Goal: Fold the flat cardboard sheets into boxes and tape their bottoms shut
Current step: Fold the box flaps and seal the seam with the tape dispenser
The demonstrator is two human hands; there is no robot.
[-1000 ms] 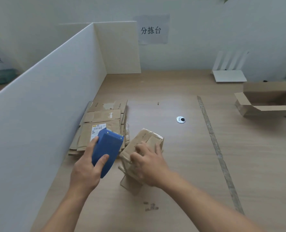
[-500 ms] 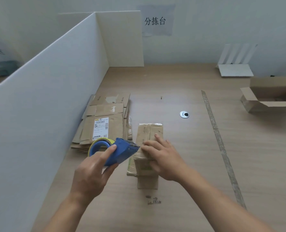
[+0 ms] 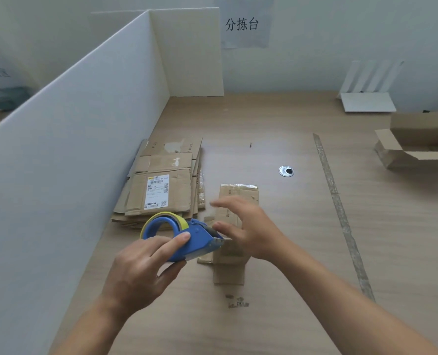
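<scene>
step: taping the bottom of a small box, judging by the tool held at its side.
left grip (image 3: 146, 267): closed round the blue tape dispenser (image 3: 197, 239), thumb on top and fingers underneath. Its nose points right, towards the box.
right grip (image 3: 251, 231): open, fingers stretched and spread, blurred. It sits over the middle of the box with the thumb close to the dispenser's nose. I cannot tell whether it touches cardboard or tape.
box (image 3: 241, 198): lies on the table (image 3: 302, 252) straight ahead of the person, partly hidden under the right grip. One flap sticks out at the near end.
long axis: runs from the near end away from the person, almost straight.
key relation: the box lies just to the right of the dispenser's nose, touching it or nearly so. The dispenser lies across the box's long axis, not along it.
nearer grip: the right one is above the box, while the left one is beside it.
next move: probably needs the dispenser turned lengthwise, so the tape follows the seam while the right grip holds the flaps down.
stack of flat sheets (image 3: 161, 190): beyond the dispenser, beside the white partition (image 3: 72, 149).
open box (image 3: 417, 144): at the far right, well apart.
</scene>
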